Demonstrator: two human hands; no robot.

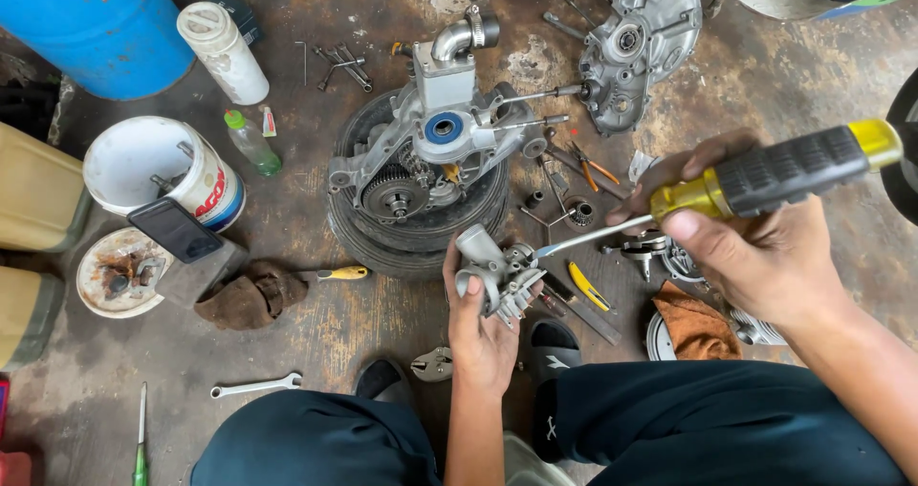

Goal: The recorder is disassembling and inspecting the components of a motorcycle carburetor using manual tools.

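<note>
- Bare stained concrete workshop floor (382,338), oily and patchy, seen from above; person's dark-trousered knees at bottom edge.
- Left hand (478,324) clenched around a small grey carburettor (497,271), held up just above the floor, centre frame, right below the tyre.
- Right hand (755,247) wrapped tight on a black-and-yellow screwdriver (775,175); its tip touches the carburettor's right side.
- Engine case (430,147) sits on a black tyre (421,233), just beyond the hands.
- Separate crankcase cover (636,46) top right.
- Left side crowded: blue drum (105,27), white bucket (158,166), phone (175,230), brown rag (251,295).
- Loose tools around: spanner (256,386), yellow-handled screwdriver (339,274), pliers (593,166), orange cloth (696,325).
- Open floor mostly lower left, between spanner and rag; the right side is tight with parts.
</note>
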